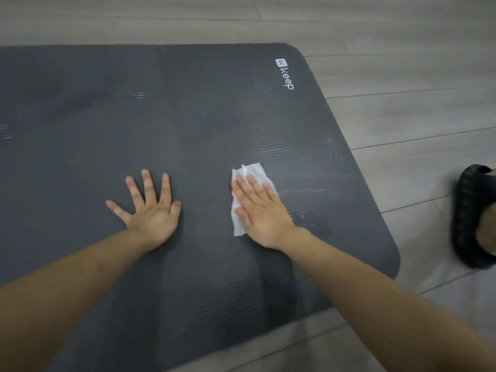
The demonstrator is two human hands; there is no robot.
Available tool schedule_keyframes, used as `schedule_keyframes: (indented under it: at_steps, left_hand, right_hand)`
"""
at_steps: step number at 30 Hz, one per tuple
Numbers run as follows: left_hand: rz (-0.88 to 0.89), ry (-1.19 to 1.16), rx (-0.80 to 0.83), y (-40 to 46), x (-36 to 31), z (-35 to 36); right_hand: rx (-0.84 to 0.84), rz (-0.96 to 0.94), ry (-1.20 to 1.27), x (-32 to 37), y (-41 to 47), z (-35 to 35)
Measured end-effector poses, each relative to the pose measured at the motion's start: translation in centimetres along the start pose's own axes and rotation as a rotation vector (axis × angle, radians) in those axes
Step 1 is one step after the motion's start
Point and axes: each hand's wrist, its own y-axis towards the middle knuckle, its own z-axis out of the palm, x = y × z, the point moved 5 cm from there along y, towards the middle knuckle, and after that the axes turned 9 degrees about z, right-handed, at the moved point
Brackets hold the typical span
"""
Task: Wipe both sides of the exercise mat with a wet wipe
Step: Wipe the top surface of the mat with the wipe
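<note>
Grey wood floor (402,28), dark exercise mat (188,116) on it.
I had my right hand (261,210) flat, pressing the wet wipe (252,171); left hand (150,208) spread wide.

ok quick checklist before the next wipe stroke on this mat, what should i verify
1. Wet wipe under the right hand, fingers flat on it: ok.
2. Wipe lies spread, not balled up, though one end is slightly creased: ok.
3. Left hand pressed flat on the exercise mat to steady it: ok.
4. Mat lying flat on the floor, corners down: ok.
5. Damp streaks show near the right edge; whether the left part is wiped: cannot tell.
6. Underside of the mat wiped: cannot tell, it is hidden.
</note>
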Motion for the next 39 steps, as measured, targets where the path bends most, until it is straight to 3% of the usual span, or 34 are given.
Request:
schedule_keyframes:
  at_steps: [5,8,10,14,16,19,23,26,28,32,34,37,39]
  left_hand:
    - [0.164,0.162,-0.176,-1.8,1.5,1.4]
    - [0.186,0.226,-0.266,-2.4,1.5,1.9]
    - [0.181,0.232,-0.325,-2.5,1.3,1.8]
    - [0.175,0.176,-0.400,-2.9,1.4,1.8]
    - [0.172,0.117,-0.445,-3.2,1.6,1.6]
    - [0.120,0.031,-0.532,-3.9,2.2,1.1]
    - [0.087,0.095,-0.519,-4.0,2.2,1.6]
    - [0.072,0.134,-0.507,-3.7,1.8,1.6]
    - [0.070,0.146,-0.516,-3.7,1.7,1.5]
    - [0.071,0.079,-0.550,-4.0,2.3,1.4]
    - [0.089,0.054,-0.560,-3.9,2.8,1.4]
    - [0.116,0.067,-0.542,-3.9,3.4,1.3]
    - [0.137,0.100,-0.527,-4.0,3.6,1.4]
  right_hand:
    - [-0.101,0.450,0.043,-12.1,0.5,-2.1]
    - [-0.101,0.549,0.059,-10.6,1.7,-2.1]
    - [-0.101,0.463,0.025,-5.5,2.6,-1.8]
    - [-0.061,0.071,0.004,7.5,3.0,0.2]
    - [-0.024,-0.035,0.010,9.2,2.3,0.6]
    - [-0.065,0.004,-0.049,2.9,2.0,-0.1]
    - [-0.124,0.409,-0.026,-11.0,0.6,-2.1]
    - [-0.098,0.577,0.062,-12.1,0.6,-2.5]
    - [-0.111,0.514,0.035,-7.2,2.3,-2.3]
    - [-0.079,0.091,0.018,7.7,5.3,-0.5]
    - [-0.040,-0.078,-0.018,11.9,4.2,0.3]
    - [-0.017,-0.210,-0.039,10.6,0.7,1.1]
    - [-0.027,-0.174,-0.041,7.4,0.8,0.7]
